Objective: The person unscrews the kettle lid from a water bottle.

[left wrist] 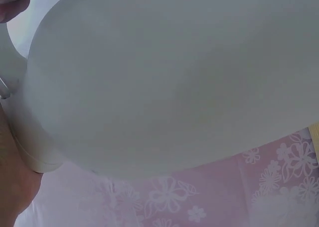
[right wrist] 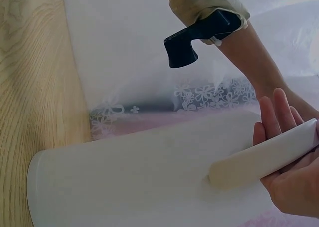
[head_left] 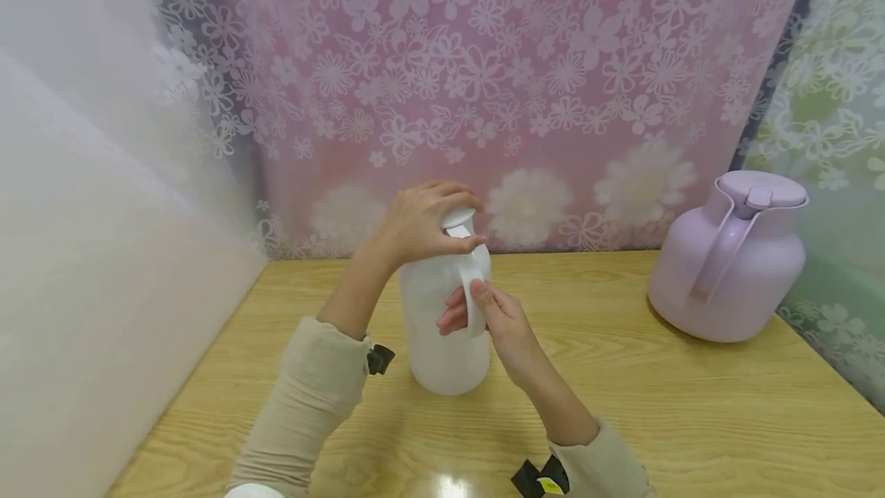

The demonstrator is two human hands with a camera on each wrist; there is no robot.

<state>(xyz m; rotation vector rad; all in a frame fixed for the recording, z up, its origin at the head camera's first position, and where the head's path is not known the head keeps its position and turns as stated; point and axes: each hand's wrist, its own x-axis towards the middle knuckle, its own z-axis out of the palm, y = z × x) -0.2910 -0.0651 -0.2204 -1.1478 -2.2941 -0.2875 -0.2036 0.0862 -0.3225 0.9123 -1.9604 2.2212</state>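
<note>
A white jug [head_left: 442,360] with a long side handle [head_left: 477,294] stands upright on the wooden table. My left hand [head_left: 418,225] grips its top from above, thumb at the front and fingers bent over the white lid [head_left: 459,217]. On the right, my right hand [head_left: 508,329] holds the handle, its fingers passing through the loop and the thumb lying on the outer side. The right wrist view shows those fingers [right wrist: 284,115] behind the handle, loosely bent. In the left wrist view the pale jug body [left wrist: 164,87] fills most of the picture.
A lilac jug [head_left: 733,275] with its lid down stands at the right of the wooden table [head_left: 567,390]. A pink flowered cloth [head_left: 415,98] hangs behind the table, and a white sheet [head_left: 104,214] rises along its left side.
</note>
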